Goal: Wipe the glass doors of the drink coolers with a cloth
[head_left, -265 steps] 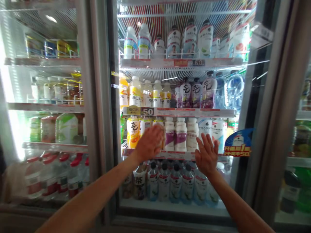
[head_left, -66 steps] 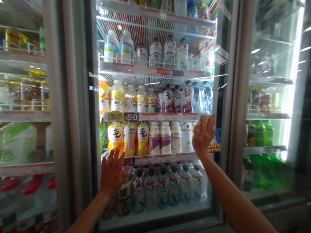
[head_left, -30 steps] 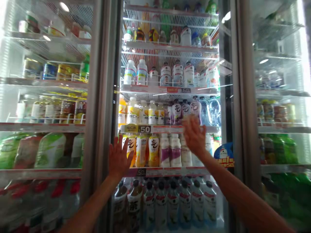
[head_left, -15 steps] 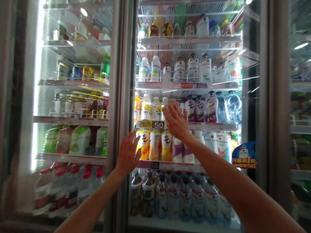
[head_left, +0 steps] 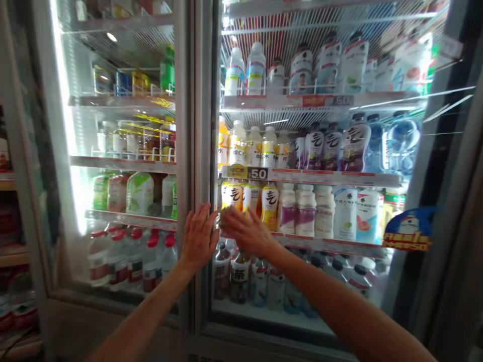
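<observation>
My left hand (head_left: 198,235) is at the upright metal door frame (head_left: 186,151) between two glass-fronted drink coolers, fingers stretched up and holding nothing. Close to its right, my right hand (head_left: 252,234) is in front of the glass, slightly blurred, with its fingers reaching left and nothing in it. Whether either palm touches the cooler cannot be told. Behind the right hand stand yellow-labelled bottles (head_left: 270,206), partly covered by its fingers. Dark tea bottles (head_left: 239,276) show just below it on the bottom shelf.
White and purple bottles (head_left: 305,211) fill the shelf to the right, with clear blue bottles (head_left: 402,141) one shelf higher. Red-capped bottles (head_left: 117,259) sit low in the left cooler. A blue sticker (head_left: 409,229) is on the right side. More shelves (head_left: 13,256) stand far left.
My right hand has moved left and down, from the middle of the glass toward my left hand. The left hand stays at the frame. The view has tilted down and come closer.
</observation>
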